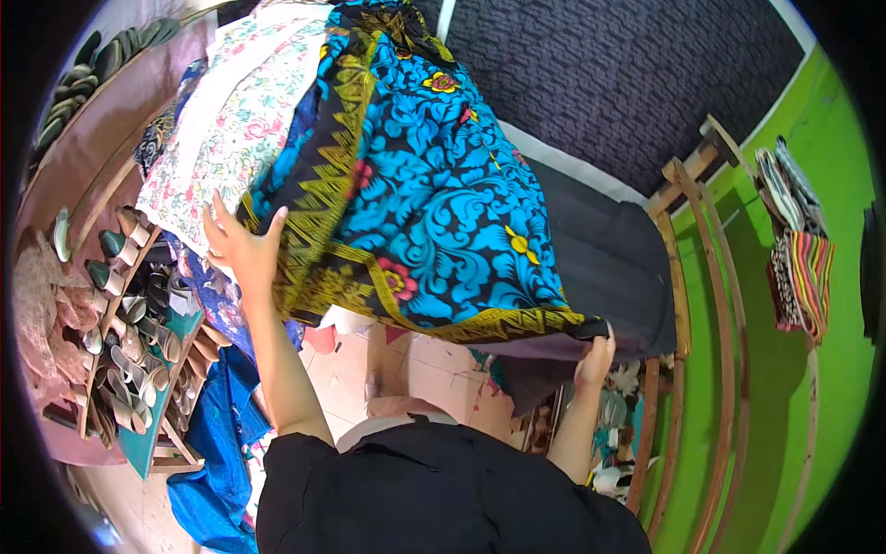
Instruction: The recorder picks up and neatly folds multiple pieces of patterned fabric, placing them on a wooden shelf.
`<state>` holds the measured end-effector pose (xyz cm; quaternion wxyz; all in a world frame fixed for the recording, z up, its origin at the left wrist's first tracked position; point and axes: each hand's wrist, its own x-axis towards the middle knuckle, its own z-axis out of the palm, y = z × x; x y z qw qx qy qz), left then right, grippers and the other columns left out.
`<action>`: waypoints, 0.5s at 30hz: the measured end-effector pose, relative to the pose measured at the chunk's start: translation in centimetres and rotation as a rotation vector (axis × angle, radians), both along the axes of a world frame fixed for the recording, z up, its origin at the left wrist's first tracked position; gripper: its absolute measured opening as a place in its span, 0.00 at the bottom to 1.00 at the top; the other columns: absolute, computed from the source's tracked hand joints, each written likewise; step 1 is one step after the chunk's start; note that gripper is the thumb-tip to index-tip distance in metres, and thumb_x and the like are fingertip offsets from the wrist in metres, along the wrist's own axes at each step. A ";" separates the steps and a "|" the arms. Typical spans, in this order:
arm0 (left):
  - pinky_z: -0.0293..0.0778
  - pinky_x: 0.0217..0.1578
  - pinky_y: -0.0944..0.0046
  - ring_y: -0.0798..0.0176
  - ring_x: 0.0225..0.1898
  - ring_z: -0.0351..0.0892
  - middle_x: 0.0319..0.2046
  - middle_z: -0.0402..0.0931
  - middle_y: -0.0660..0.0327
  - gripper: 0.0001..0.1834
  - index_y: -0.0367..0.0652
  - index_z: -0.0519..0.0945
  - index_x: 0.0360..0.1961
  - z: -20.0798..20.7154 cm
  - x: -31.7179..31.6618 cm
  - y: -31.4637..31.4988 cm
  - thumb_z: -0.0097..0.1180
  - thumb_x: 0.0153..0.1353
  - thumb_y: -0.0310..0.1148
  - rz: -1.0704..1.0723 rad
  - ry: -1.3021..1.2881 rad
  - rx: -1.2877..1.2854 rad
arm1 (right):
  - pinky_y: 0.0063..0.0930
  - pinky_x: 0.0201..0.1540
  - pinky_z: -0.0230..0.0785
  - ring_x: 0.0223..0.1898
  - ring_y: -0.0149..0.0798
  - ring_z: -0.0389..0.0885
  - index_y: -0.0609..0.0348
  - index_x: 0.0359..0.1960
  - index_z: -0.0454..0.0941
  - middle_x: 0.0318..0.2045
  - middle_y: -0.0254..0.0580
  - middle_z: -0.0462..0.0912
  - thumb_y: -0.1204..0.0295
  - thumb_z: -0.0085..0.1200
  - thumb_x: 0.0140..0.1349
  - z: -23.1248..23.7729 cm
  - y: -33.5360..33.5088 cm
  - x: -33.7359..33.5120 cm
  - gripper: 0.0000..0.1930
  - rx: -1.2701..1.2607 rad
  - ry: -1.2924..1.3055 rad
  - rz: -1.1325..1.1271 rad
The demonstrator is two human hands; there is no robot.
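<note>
A blue and black patterned cloth (pixel 443 185) with a yellow zigzag border hangs spread over a dark surface in front of me. Its lower right corner is pinched in my right hand (pixel 595 358). My left hand (pixel 242 247) has its fingers spread over the cloth's left border and the edge of a white floral cloth (pixel 245 111). Whether the left fingertips press on the fabric or hover, I cannot tell. Some darker blue floral fabric (pixel 210 286) hangs below the white one.
Racks of shoes (pixel 134 369) stand at the left, beside a bright blue cloth (pixel 217 443) on the floor. A dark padded surface (pixel 604 249) lies at the right, bounded by a wooden frame (pixel 715 323). Folded striped cloths (pixel 805 282) hang by the green wall (pixel 840 120).
</note>
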<state>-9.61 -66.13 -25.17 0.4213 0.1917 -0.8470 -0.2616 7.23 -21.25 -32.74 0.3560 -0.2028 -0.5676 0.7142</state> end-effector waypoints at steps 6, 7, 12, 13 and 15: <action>0.29 0.54 0.29 0.44 0.65 0.38 0.63 0.43 0.42 0.51 0.51 0.55 0.63 -6.1 -2.4 4.0 0.61 0.40 0.60 -0.369 -0.253 -0.113 | 0.29 0.49 0.62 0.46 0.37 0.70 0.66 0.54 0.61 0.48 0.44 0.69 0.70 0.37 0.63 2.7 1.1 4.7 0.19 -0.159 0.034 -0.337; 0.29 0.54 0.29 0.44 0.65 0.38 0.63 0.43 0.44 0.50 0.51 0.56 0.63 -6.4 -1.6 6.1 0.60 0.40 0.60 -0.394 -0.292 -0.128 | 0.29 0.49 0.62 0.46 0.37 0.70 0.66 0.54 0.61 0.48 0.44 0.69 0.70 0.37 0.63 2.5 1.4 5.4 0.19 -0.157 0.034 -0.346; 0.46 0.52 0.38 0.50 0.57 0.57 0.55 0.59 0.50 0.30 0.46 0.68 0.49 -10.3 -0.5 12.2 0.60 0.47 0.47 -0.490 -0.199 0.040 | 0.28 0.45 0.62 0.43 0.36 0.71 0.66 0.52 0.63 0.46 0.42 0.70 0.70 0.37 0.63 2.4 1.6 7.9 0.17 -0.065 0.103 -0.249; 0.55 0.51 0.43 0.50 0.52 0.64 0.49 0.66 0.51 0.24 0.44 0.70 0.46 -10.5 -0.2 12.6 0.60 0.49 0.40 -0.488 -0.127 0.078 | 0.27 0.45 0.62 0.42 0.36 0.71 0.66 0.51 0.64 0.45 0.42 0.71 0.71 0.38 0.63 2.9 0.8 8.1 0.17 -0.088 0.075 -0.291; 0.66 0.41 0.55 0.50 0.40 0.72 0.35 0.73 0.52 0.15 0.40 0.70 0.41 -11.6 -0.7 12.4 0.55 0.50 0.27 -0.544 0.030 0.290 | 0.26 0.44 0.63 0.41 0.35 0.71 0.67 0.50 0.65 0.45 0.42 0.72 0.71 0.39 0.63 3.1 0.2 8.9 0.16 -0.041 0.007 -0.327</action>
